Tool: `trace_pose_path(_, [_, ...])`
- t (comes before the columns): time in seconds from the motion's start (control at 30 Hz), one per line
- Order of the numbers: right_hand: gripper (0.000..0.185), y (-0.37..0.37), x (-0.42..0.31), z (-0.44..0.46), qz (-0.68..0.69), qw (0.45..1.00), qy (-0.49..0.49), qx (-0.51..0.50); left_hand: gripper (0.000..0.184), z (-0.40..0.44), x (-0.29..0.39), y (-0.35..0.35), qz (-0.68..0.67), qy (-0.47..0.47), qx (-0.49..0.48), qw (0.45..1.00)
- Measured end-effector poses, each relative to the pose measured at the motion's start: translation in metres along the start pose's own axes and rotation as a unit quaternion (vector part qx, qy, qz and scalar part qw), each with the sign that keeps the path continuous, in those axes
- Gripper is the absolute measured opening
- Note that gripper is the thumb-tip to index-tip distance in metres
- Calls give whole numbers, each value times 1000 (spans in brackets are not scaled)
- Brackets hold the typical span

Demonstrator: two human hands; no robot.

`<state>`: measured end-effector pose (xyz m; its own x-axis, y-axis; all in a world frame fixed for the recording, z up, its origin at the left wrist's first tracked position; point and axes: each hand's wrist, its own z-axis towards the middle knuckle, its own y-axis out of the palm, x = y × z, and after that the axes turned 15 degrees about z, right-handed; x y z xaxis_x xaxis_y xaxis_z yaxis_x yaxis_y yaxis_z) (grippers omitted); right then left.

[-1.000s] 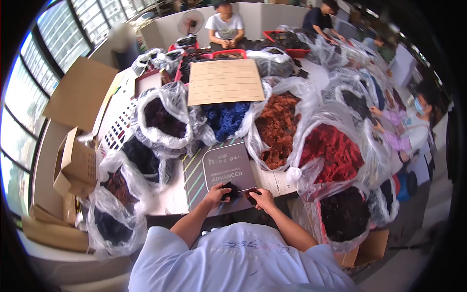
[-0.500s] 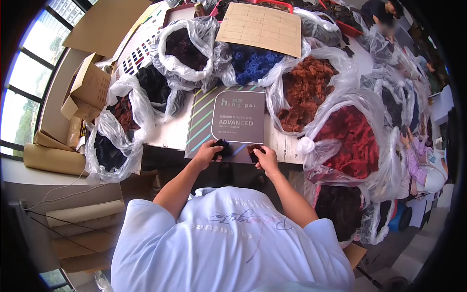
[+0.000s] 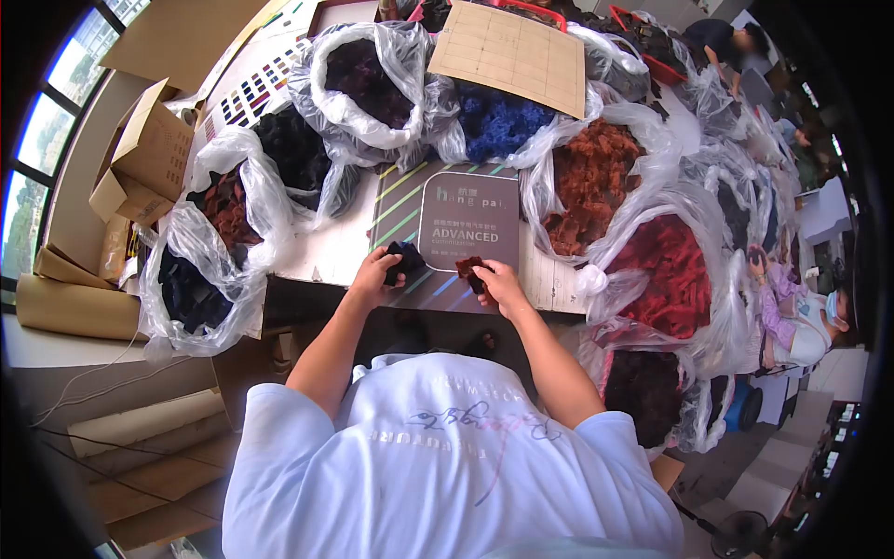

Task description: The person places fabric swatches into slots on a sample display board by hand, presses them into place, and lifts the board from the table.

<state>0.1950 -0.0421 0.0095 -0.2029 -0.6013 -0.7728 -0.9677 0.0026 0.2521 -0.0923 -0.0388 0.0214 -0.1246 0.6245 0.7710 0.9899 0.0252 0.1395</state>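
Observation:
My left hand (image 3: 373, 274) is closed on a bunch of fuzzy dark navy material (image 3: 406, 263) held near the front of the grey printed board (image 3: 391, 228). In my right hand (image 3: 504, 286), thumb and fingers pinch a small dark reddish-brown fuzzy piece (image 3: 468, 269). Both hands are over the board's near edge, a little apart, with the two pieces facing each other. The board reads "hang pai" and "ADVANCED" and lies on the white table (image 3: 549, 287). Whether the pieces are fabric or loose fibre is too small to tell.
Plastic bags surround the board: blue fuzz (image 3: 503, 123), rust-brown fuzz (image 3: 596, 182), red fuzz (image 3: 661, 279) and dark purple fuzz (image 3: 371, 86). A gridded cardboard sheet (image 3: 507, 56) rests over the blue bag. An open carton (image 3: 149, 154) stands left. Other people sit at the far right.
Both hands have risen slightly away from my body, further over the board. The reddish-brown piece now points up toward the left hand. My view has shifted slightly.

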Motion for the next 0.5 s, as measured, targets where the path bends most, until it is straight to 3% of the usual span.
trace_pose_path(0.2, [36, 5, 3, -5, -20, 997, 10, 67, 9, 17, 8, -18, -12, -25, -45, 999])
trace_pose_path(0.37, [32, 19, -3, -2, -42, 995, 13, 93, 10, 20, 6, -28, 0, 6, -116, 993])
trace_pose_path(0.5, [31, 18, 2, 3, -54, 993, 4, 103, 11, 21, -1, -32, -17, 11, -118, 993])
